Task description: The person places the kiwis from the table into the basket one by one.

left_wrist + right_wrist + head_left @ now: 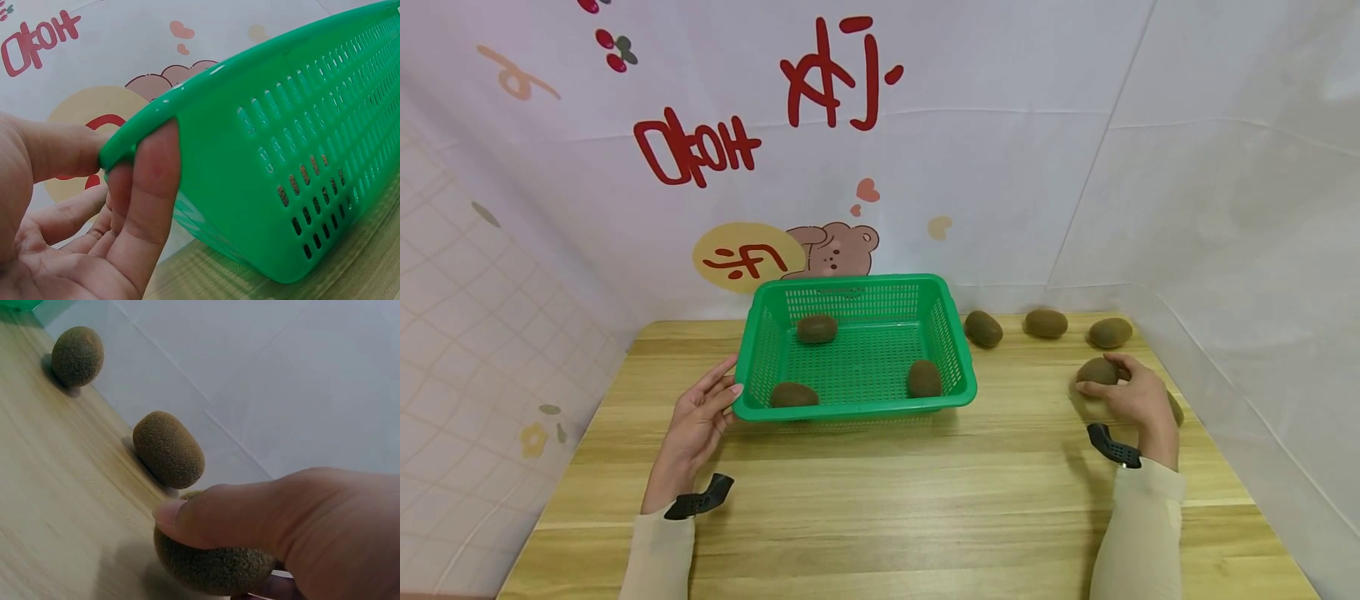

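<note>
My left hand (700,414) holds the front left corner of a green plastic basket (857,410), thumb at the rim and fingers under it in the left wrist view. Inside the basket lie three brown kiwis: one at the back left (817,328), one at the front left (794,395) and one at the front right (924,379). Over at the right of the table, my right hand (1138,398) grips a kiwi (1097,372) between thumb and fingers. The thumb lies across this kiwi (212,569) in the right wrist view.
Three kiwis stand in a row along the back of the wooden table (880,492): one beside the basket (983,329), a middle one (1046,323) and a right one (1109,333). Another kiwi (1176,409) is partly hidden behind my right hand. White printed cloth (1000,150) hangs behind.
</note>
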Demonstrator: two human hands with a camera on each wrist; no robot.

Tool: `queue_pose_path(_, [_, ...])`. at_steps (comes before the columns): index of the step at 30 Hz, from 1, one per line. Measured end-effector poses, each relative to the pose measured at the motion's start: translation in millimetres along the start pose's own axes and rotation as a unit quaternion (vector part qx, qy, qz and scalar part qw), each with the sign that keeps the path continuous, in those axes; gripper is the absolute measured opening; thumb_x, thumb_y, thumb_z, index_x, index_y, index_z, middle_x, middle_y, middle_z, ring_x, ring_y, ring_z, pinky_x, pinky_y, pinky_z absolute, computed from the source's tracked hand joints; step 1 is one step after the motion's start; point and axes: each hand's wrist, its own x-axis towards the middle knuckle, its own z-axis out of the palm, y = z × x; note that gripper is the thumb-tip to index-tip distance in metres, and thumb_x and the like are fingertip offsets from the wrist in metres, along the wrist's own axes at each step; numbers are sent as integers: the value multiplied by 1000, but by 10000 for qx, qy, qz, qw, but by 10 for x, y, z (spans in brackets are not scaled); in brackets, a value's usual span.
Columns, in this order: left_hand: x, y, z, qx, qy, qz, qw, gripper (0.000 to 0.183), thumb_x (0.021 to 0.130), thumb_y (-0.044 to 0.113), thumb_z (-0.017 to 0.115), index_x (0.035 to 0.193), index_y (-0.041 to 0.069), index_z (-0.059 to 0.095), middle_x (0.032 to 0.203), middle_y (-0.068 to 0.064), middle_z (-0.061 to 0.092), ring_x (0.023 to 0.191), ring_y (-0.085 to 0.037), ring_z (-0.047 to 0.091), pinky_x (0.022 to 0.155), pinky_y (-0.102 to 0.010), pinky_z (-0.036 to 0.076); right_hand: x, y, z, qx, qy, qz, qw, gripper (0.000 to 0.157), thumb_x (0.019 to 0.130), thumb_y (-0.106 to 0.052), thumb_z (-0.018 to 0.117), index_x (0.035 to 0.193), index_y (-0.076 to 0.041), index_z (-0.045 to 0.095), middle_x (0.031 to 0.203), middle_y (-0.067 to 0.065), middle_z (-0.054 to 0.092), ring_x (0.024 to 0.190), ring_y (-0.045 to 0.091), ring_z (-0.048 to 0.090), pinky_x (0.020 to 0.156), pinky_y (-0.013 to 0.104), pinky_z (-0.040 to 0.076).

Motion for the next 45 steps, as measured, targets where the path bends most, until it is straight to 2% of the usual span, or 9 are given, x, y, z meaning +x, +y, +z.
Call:
queue_pose_path(7, [-4,2,-3,-13,-40,27,10000,65,104,-1,55,161,-2,23,113,1,64,95,-7,69,70,-19,59,21,12,13,424,29,-103,9990,103,87,-57,77,164,-13,26,160,32,33,143,57,35,109,71,36])
queue_pose_path(14, [-1,5,0,-41,-22,22,10000,64,104,-1,55,161,-2,25,113,0,63,94,-7,69,69,-18,59,56,8,24,926,3,-198,9955,101,86,-57,78,164,-19,27,168,19,24,145,51,37,110,64,41])
queue_pose_path(16, [2,5,0,-47,-19,17,10000,64,104,-1,55,161,-2,25,113,0,63,94,-7,69,69,-18,59,74,5,24,975,26,-258,9949,98,86,-56,78,164,-21,29,169,18,25,145,48,39,109,56,46])
queue_pose_path(19, [5,6,-1,-64,-27,7,10000,64,104,-2,55,161,-2,25,113,0,63,94,-7,70,69,-18,59,103,5,26,1024,73,-349,9941,95,86,-55,78,163,-24,31,167,17,30,145,43,41,103,30,52])
queue_pose_path(21, [4,8,-2,-57,-28,3,10000,64,104,-2,55,161,-2,25,114,0,63,94,-7,70,69,-18,59,116,2,30,1073,86,-402,9934,93,87,-53,79,163,-24,33,167,16,32,145,41,41,93,14,51])
queue_pose_path(23, [3,11,-3,-45,-29,-2,10000,64,104,-1,55,161,-1,25,114,0,63,94,-7,69,69,-18,59,123,-6,34,1179,78,-443,9920,92,87,-51,79,162,-25,33,167,13,32,146,38,40,86,5,47])
queue_pose_path(35, [-3,18,4,-20,-47,-10,10000,65,104,-1,55,161,-2,23,114,0,63,95,-7,69,70,-18,59,88,-145,40,1534,31,-633,9861,84,90,-44,79,161,-34,34,168,2,31,148,36,38,85,3,45])
queue_pose_path(41, [0,19,5,-36,-35,-29,10000,65,104,-1,55,161,-2,23,115,-1,63,95,-7,70,71,-18,60,99,-222,90,1703,72,-1007,9802,82,92,-33,79,161,-23,36,164,4,37,139,17,46,89,4,48])
queue_pose_path(45, [0,17,5,-18,-29,-25,10000,65,104,-1,55,161,-2,23,115,-1,63,95,-7,70,71,-19,60,114,-307,131,1809,91,-1268,9752,80,91,-27,81,160,-19,39,162,3,41,139,7,45,93,4,47])
